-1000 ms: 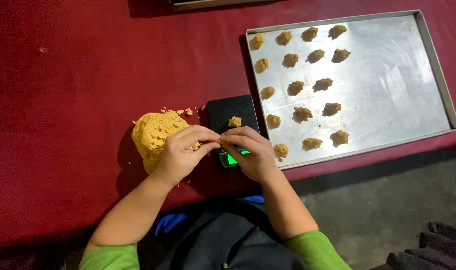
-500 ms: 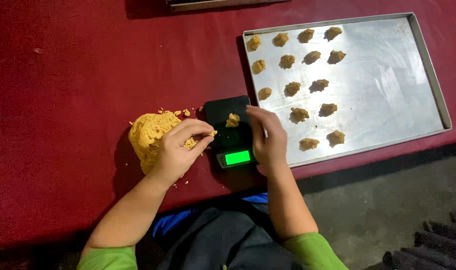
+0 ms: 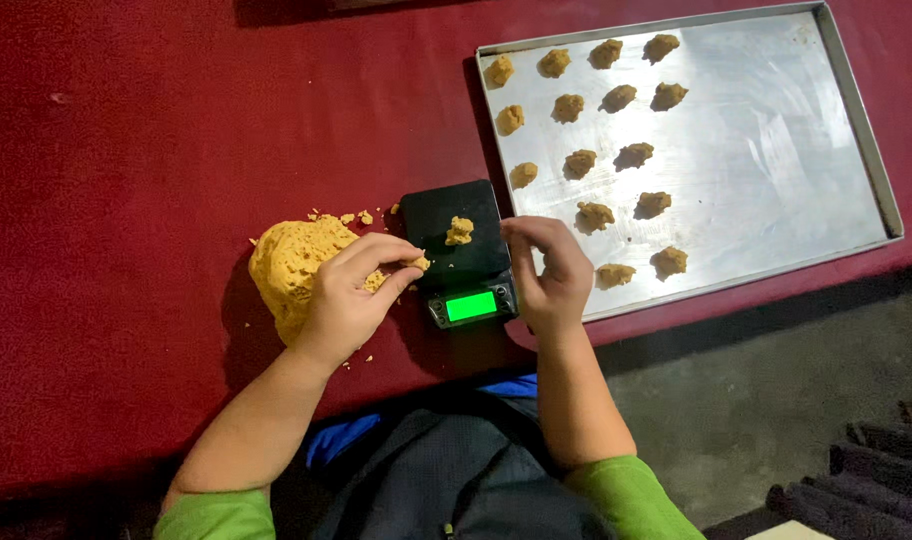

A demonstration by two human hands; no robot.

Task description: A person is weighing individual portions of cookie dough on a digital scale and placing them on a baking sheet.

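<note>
A big lump of tan dough [image 3: 288, 262] lies on the dark red table [image 3: 136, 150]. My left hand [image 3: 351, 295] rests against its right side and pinches a small bit of dough [image 3: 417, 263] between thumb and fingertips. A small black scale [image 3: 459, 250] with a lit green display [image 3: 472, 306] stands just right of that hand, with one small dough piece [image 3: 460, 231] on its platform. My right hand [image 3: 548, 275] hovers at the scale's right edge, fingers loosely curled and holding nothing.
A metal baking tray [image 3: 776, 150] lies at the right with several small dough pieces [image 3: 586, 160] in rows on its left half. Crumbs [image 3: 361, 216] dot the table above the lump. The table's front edge drops to a grey floor [image 3: 756, 420].
My hands were together over the scale's front. The right hand has moved to the scale's right side, uncovering the display, and the left hand has drawn back toward the lump with a pinch of dough.
</note>
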